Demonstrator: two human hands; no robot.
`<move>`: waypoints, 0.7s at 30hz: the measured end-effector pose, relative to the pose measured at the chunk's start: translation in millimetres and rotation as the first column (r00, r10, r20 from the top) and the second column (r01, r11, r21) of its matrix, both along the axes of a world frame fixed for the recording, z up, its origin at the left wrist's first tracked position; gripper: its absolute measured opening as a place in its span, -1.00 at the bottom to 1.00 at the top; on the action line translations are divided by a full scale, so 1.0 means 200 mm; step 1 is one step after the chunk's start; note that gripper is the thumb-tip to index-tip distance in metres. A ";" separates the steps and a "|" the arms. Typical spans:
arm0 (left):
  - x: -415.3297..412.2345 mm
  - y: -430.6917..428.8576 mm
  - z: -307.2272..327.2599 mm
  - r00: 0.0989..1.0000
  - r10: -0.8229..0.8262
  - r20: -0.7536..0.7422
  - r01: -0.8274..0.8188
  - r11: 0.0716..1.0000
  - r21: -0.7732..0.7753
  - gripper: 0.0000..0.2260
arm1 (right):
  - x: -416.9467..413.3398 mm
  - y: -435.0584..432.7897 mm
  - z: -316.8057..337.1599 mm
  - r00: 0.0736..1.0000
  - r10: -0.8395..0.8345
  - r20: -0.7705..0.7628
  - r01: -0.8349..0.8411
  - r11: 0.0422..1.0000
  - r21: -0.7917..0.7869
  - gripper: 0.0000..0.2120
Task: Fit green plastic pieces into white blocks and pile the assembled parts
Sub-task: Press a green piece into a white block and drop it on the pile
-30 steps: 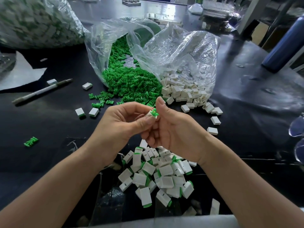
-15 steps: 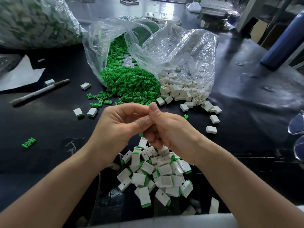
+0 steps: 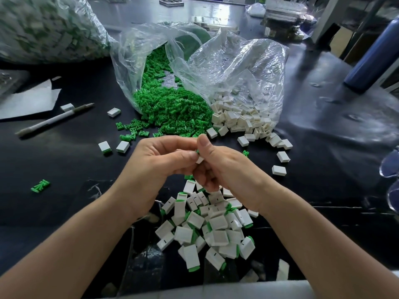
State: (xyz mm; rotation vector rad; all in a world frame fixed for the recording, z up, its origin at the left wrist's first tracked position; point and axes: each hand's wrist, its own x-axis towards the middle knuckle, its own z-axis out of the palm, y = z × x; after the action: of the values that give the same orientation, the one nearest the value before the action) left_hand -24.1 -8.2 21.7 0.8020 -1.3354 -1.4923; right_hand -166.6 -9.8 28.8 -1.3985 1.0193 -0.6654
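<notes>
Both left hand [image 3: 155, 167] and right hand [image 3: 224, 167] pinch a white block [image 3: 200, 160] whose green piece [image 3: 197, 150] has sunk in, probably ready for the pile [image 3: 216, 229] below.

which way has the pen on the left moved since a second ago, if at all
No. The pen lies where it was, the same loose white block beside it at the paper's corner.

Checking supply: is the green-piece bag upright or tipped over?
Tipped over: the bag lies open, green pieces spilling onto the black table.
</notes>
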 end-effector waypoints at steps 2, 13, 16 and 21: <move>0.00 0.00 0.00 1.000 -0.003 0.003 0.003 1.000 0.013 -0.85 | 0.00 0.00 0.00 0.999 -0.012 -0.043 0.011 0.999 -0.033 -0.48; -0.01 0.01 0.00 0.998 0.041 -0.038 -0.039 0.998 0.046 -0.90 | 0.01 0.00 -0.01 0.995 -0.094 -0.043 0.091 0.993 -0.073 -0.57; -0.02 0.01 -0.01 0.996 0.064 -0.061 -0.062 0.997 0.045 -0.89 | 0.02 0.00 -0.03 0.991 -0.113 -0.069 0.105 0.988 -0.114 -0.48; -0.03 0.01 -0.01 0.993 0.096 -0.063 -0.093 0.994 0.057 -0.84 | 0.02 0.00 -0.05 0.983 -0.146 -0.110 0.129 0.980 -0.149 -0.53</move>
State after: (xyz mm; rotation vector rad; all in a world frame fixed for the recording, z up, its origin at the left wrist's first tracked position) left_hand -29.5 -6.1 18.8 0.8321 -1.1970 -1.4729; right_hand -162.4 -9.9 18.8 -1.5156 1.1922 -0.7746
